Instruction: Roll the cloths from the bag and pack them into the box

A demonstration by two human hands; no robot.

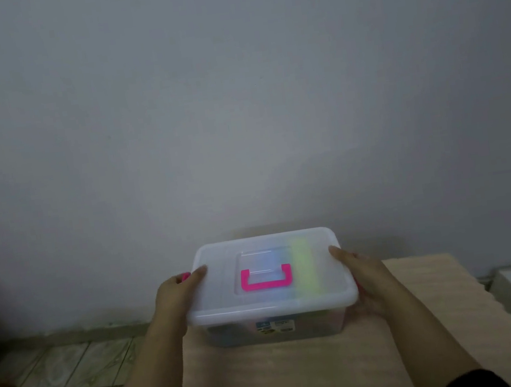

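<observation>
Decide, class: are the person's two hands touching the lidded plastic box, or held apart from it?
Touching. The head view shows the left hand and right hand gripping opposite ends of the box, thumbs on its lid.

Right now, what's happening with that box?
A person holds a translucent plastic box with both hands, left hand and right hand at opposite ends of the lid. The lid is on, its pink handle lying flat. Blurred colours show through the plastic. The box is at a beige surface.
</observation>
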